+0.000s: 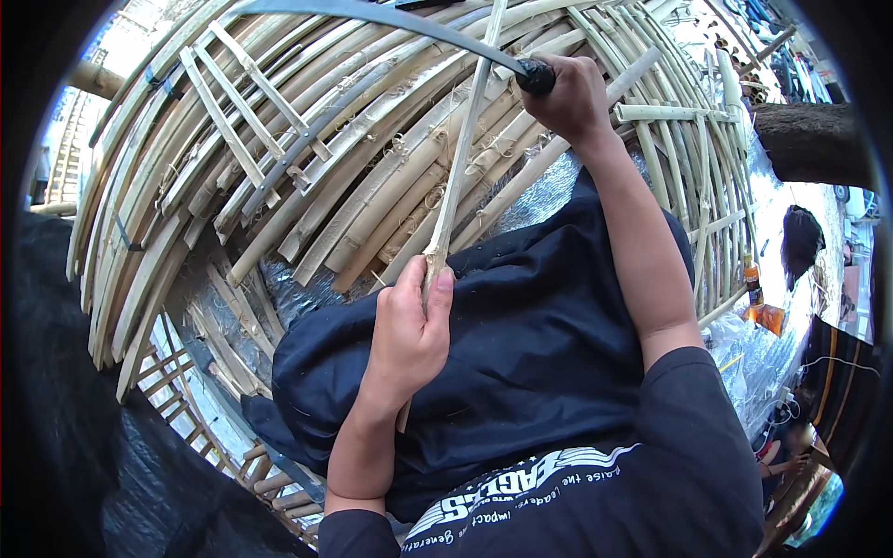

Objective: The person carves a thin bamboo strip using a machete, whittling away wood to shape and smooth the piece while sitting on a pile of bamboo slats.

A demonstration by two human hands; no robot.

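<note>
My left hand (409, 330) grips the lower end of a thin, pale bamboo strip (462, 153) that stands nearly upright over my lap. My right hand (569, 98) is raised at the upper middle and closed on the black handle of a long curved blade (372, 14), which sweeps up and to the left across the top of the view. The blade crosses the strip near its upper part. A dark blue cloth (521, 344) covers my lap beneath both hands.
A large pile of split bamboo slats (307, 177) fills the ground ahead, with some lashed into lattice frames (233, 102). Silver foil sheeting (288, 293) lies under it. A tree trunk (809, 139) and an orange bottle (753, 284) are at right; a wooden lattice (270, 479) lies at lower left.
</note>
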